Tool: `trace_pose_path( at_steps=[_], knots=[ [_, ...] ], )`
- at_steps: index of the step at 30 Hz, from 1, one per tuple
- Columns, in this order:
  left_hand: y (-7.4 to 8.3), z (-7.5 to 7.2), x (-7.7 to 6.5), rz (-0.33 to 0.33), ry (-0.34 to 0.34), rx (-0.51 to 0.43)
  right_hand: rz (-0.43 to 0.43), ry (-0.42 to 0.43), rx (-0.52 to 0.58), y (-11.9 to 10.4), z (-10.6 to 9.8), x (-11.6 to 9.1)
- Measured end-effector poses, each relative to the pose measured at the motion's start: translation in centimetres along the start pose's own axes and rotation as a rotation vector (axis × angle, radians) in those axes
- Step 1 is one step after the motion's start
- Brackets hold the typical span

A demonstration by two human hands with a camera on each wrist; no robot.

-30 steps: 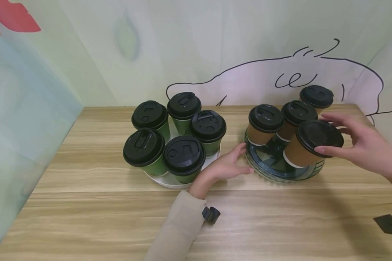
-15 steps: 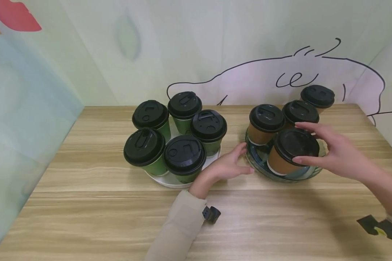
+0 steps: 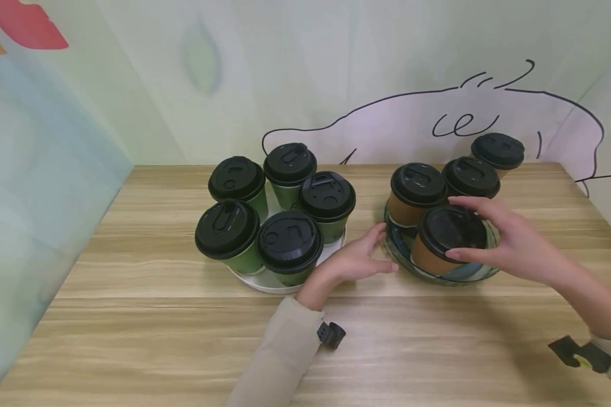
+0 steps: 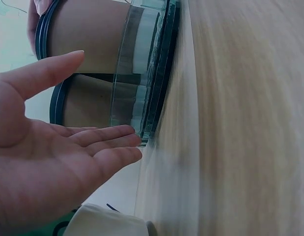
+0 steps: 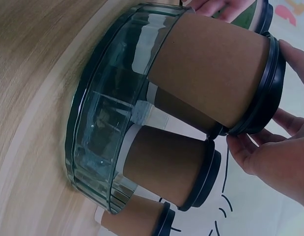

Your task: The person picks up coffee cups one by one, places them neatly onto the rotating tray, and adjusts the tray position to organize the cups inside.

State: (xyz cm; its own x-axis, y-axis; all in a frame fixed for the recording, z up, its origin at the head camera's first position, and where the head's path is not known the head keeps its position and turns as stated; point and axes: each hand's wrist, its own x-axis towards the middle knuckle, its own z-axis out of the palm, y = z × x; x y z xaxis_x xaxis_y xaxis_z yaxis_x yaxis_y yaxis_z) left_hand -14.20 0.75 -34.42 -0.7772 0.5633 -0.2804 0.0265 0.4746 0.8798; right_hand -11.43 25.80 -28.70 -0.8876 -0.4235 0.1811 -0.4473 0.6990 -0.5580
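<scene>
My right hand (image 3: 514, 240) grips a brown paper coffee cup (image 5: 210, 69) by its black lid, thumb on one side and fingers on the other. The cup is at the front of a ribbed clear glass dish (image 5: 105, 110). Two more lidded brown cups, a left one (image 3: 418, 186) and a back one (image 5: 164, 164), stand in the dish. My left hand (image 3: 356, 257) is spread beside the dish's left side. In the left wrist view its fingertips (image 4: 129, 140) reach the glass rim, and its palm holds nothing.
Another brown cup (image 5: 137, 214) stands on the wooden table (image 3: 183, 345) behind the dish. Left of my left hand, a white round plate (image 3: 262, 284) holds several green cups (image 3: 241, 260) with black lids. A printed backdrop (image 3: 305, 73) rises behind the table.
My right hand has moved left and slightly towards me with the brown cup, which went from tilted over the dish's right part to its front. The left hand has stayed in place.
</scene>
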Motion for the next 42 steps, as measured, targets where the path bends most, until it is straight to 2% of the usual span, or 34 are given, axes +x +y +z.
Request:
trace_pose_path(
  at_steps=[10,18,29,37,42],
  knots=[
    [0.0,0.0,-0.1,-0.006,0.003,0.013,-0.031,-0.006,-0.001,-0.2,0.5,0.4],
    [0.1,-0.1,-0.2,-0.005,-0.021,-0.004,-0.063,-0.003,0.001,-0.2,0.8,0.6],
    [0.3,-0.3,-0.3,-0.004,-0.031,0.02,-0.141,0.066,-0.04,-0.6,1.3,0.9],
    [0.3,-0.3,-0.3,-0.002,-0.045,-0.01,-0.164,0.074,-0.009,-0.4,1.6,0.9],
    [0.2,-0.3,-0.3,0.002,-0.049,-0.016,-0.15,0.072,0.0,-0.4,1.1,0.8]
  ],
)
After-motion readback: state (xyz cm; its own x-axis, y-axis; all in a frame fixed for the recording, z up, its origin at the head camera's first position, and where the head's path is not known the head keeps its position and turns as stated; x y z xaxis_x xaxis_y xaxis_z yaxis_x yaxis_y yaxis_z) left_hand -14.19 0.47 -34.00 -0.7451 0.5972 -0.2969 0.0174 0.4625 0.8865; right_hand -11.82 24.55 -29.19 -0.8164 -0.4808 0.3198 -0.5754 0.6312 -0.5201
